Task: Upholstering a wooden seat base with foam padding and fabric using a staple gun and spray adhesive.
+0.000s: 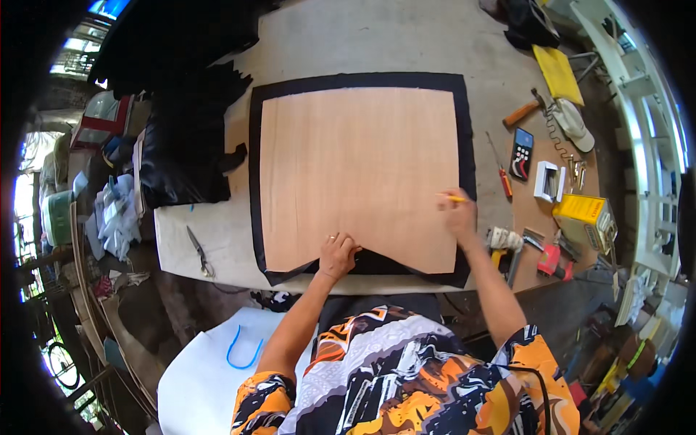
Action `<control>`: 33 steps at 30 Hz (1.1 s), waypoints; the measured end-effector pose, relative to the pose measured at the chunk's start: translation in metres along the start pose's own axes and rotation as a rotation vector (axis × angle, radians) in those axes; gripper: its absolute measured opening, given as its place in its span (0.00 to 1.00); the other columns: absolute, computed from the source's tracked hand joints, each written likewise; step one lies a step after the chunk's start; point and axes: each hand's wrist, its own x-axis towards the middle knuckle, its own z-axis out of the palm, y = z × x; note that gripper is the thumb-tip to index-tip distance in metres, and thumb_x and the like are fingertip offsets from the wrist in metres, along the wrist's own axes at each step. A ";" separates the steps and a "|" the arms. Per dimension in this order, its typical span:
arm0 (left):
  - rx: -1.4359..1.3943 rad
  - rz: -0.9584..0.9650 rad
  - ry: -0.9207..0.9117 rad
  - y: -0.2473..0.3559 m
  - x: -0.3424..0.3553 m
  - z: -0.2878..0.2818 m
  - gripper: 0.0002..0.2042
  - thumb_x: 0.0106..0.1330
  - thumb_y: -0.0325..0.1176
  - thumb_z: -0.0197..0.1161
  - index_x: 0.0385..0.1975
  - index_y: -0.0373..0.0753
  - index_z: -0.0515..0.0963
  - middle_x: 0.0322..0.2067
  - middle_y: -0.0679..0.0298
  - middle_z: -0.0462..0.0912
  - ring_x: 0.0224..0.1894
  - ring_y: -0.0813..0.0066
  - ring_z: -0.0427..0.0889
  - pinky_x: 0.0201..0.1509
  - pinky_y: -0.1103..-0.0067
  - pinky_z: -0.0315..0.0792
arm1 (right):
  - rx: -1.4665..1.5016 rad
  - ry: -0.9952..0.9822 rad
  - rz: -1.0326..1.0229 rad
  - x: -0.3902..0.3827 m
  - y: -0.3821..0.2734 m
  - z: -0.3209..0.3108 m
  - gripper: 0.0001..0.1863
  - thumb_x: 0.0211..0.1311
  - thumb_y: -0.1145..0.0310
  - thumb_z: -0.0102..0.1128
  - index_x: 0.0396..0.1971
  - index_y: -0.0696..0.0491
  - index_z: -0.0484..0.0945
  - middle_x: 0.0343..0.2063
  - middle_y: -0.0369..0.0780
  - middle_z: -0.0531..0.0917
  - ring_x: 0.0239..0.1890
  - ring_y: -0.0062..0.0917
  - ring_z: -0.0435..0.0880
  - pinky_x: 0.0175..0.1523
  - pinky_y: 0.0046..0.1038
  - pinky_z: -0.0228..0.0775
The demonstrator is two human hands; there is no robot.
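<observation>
A flat light-brown wooden board (359,159) lies on a larger sheet of black material (464,116), whose margin shows around it. The board's near edge has a wide cut-out in the middle. At that cut-out my left hand (338,255) is closed on the board's edge, fingers on top; its underside is hidden. Over the board's right side, my right hand (457,216) grips a thin yellow pencil (452,197), its tip pointing left. That hand is slightly blurred.
Black leather-like material (185,145) is heaped at the left, above scissors (197,250). On the right are a screwdriver (500,170), a calculator-like device (521,154), a hammer (523,112), a yellow can (580,217) and a red-and-black tool (554,262). A white sheet (210,362) lies below left.
</observation>
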 end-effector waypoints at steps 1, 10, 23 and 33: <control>0.027 -0.063 -0.060 0.001 -0.002 0.001 0.07 0.60 0.27 0.70 0.29 0.42 0.76 0.32 0.63 0.78 0.33 0.60 0.77 0.42 0.69 0.71 | 0.560 -0.191 0.168 -0.010 -0.022 0.031 0.12 0.67 0.73 0.57 0.44 0.61 0.84 0.29 0.40 0.86 0.26 0.28 0.80 0.31 0.32 0.74; -0.038 0.038 0.030 -0.008 -0.002 -0.002 0.07 0.62 0.32 0.67 0.31 0.42 0.74 0.35 0.60 0.76 0.35 0.59 0.76 0.42 0.68 0.70 | -0.224 -0.125 -0.424 -0.035 -0.084 0.195 0.04 0.59 0.80 0.59 0.31 0.56 0.81 0.27 0.39 0.81 0.25 0.28 0.73 0.31 0.30 0.66; -0.106 -0.016 0.023 -0.015 -0.016 0.008 0.05 0.61 0.28 0.66 0.32 0.41 0.76 0.34 0.58 0.76 0.34 0.58 0.75 0.41 0.67 0.69 | -0.227 -0.093 -0.377 -0.080 -0.089 0.197 0.04 0.53 0.82 0.62 0.24 0.56 0.78 0.21 0.40 0.79 0.20 0.31 0.73 0.26 0.31 0.66; -0.146 -0.022 0.051 -0.009 -0.007 -0.001 0.06 0.60 0.29 0.70 0.28 0.43 0.78 0.30 0.61 0.76 0.30 0.57 0.74 0.38 0.67 0.71 | -0.394 0.588 0.057 -0.023 0.020 0.021 0.14 0.73 0.63 0.57 0.45 0.57 0.86 0.34 0.44 0.90 0.30 0.35 0.85 0.37 0.32 0.77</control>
